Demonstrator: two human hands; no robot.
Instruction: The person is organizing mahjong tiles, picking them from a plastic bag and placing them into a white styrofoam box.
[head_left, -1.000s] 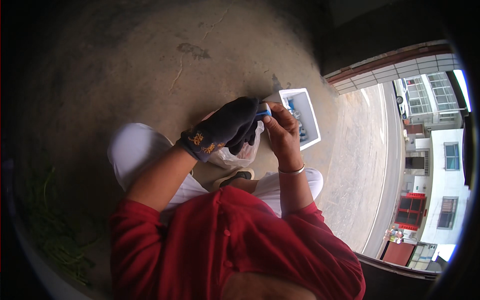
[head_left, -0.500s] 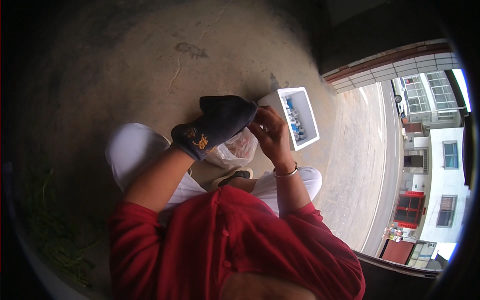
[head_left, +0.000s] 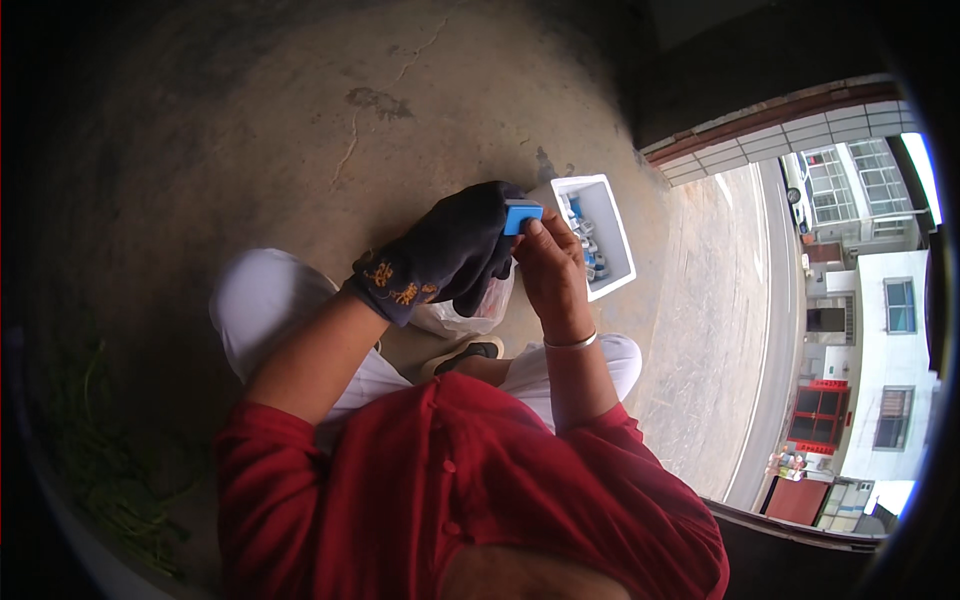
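Observation:
A small, flat blue rectangular piece (head_left: 521, 219) is held up between my two hands, over the floor in front of me. My left hand (head_left: 465, 228) wears a dark glove with an orange-yellow pattern at the cuff. Its fingers are closed at the left edge of the piece, partly hidden. My bare right hand (head_left: 553, 262), with a silver bangle at the wrist, pinches the right side of the piece, thumb nearest me. Below the glove, a clear plastic bag (head_left: 487, 312) with reddish contents is partly covered.
A white foam box (head_left: 617, 240) with several small blue-and-white pieces stands just right of my right hand. My knees flank the work space. Green stalks (head_left: 115, 490) lie on the dark floor at the left. To the right a doorway edge opens onto a street (head_left: 745, 340).
The blue piece has come into sight between my hands. My gloved left hand has turned and its fingers have curled; my right hand has shifted slightly, its thumb now on the piece.

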